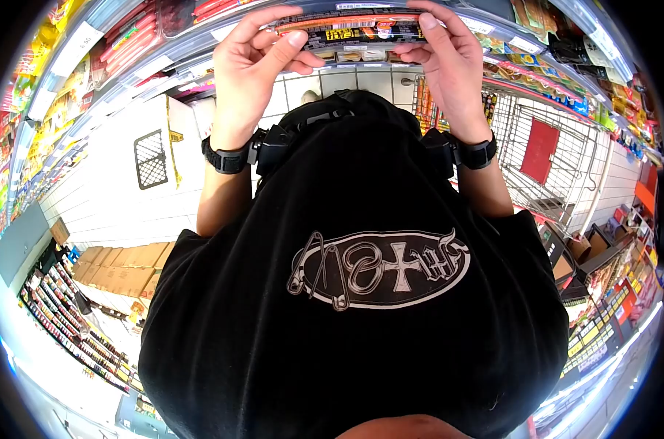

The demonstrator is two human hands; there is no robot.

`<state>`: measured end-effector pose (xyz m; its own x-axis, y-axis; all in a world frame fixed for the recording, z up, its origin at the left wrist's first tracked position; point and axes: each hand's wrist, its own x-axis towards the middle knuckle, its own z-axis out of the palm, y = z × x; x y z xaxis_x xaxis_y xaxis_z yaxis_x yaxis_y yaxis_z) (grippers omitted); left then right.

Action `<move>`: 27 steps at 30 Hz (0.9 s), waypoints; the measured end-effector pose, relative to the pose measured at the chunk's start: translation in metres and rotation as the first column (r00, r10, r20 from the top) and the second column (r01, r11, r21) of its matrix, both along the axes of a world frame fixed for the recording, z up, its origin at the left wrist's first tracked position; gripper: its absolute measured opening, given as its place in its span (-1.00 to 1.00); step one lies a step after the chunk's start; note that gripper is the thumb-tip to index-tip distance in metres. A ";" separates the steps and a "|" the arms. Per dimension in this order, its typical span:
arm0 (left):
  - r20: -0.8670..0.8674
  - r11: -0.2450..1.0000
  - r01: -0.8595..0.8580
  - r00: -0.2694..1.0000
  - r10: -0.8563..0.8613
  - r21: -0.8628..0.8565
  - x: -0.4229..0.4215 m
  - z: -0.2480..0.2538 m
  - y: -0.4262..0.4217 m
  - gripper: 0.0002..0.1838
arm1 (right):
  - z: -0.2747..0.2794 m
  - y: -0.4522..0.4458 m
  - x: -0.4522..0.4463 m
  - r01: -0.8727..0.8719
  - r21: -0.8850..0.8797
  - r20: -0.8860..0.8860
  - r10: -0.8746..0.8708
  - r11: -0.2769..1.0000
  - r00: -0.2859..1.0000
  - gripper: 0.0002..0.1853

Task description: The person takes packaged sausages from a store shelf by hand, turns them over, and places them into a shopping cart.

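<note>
Head view. Left hand: narrow pinch on one end of a long slim pack, thumb on the near side, fingers curled behind. Right hand: similar narrow pinch at the opposite end. Pack lies level between my hands at the front of the shelves, an orange-red strip along the top, dark label with yellow print below.

Progress, my reading: both ends secured, pack held up in front of me; not set down, and apart from the wire cart on my right. Whether it is wholly clear of the shelf edge, cannot tell; packs and price strips crowd in behind it.

Poorly seen: several fingertips are tucked behind the pack, its ends are covered by my thumbs and fingers, and its print is too small to read. My shirt hides much of the floor. Cart contents partly masked by my right forearm. Side shelving bends and cuts off at the dark rim; pale floor at left is washed out by glare.
</note>
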<state>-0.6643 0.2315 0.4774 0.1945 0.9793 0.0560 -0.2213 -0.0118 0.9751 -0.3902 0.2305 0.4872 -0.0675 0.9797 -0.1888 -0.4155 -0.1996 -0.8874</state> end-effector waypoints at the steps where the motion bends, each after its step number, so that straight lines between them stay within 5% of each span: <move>1: 0.005 1.000 -0.004 1.000 0.004 -0.002 0.000 -0.001 0.000 -0.64 | 0.000 0.000 0.000 0.002 -0.002 -0.003 -0.002 1.000 1.000 -0.68; 24: 0.039 1.000 0.010 0.999 -0.010 -0.004 0.004 0.004 0.000 -0.64 | -0.009 0.000 0.006 -0.039 0.119 -0.057 0.046 0.992 0.997 -0.57; 27: 0.073 0.990 -0.062 0.995 0.071 -0.128 0.010 0.007 -0.004 -0.67 | -0.011 0.000 0.007 -0.031 0.132 -0.049 0.037 0.991 0.998 -0.58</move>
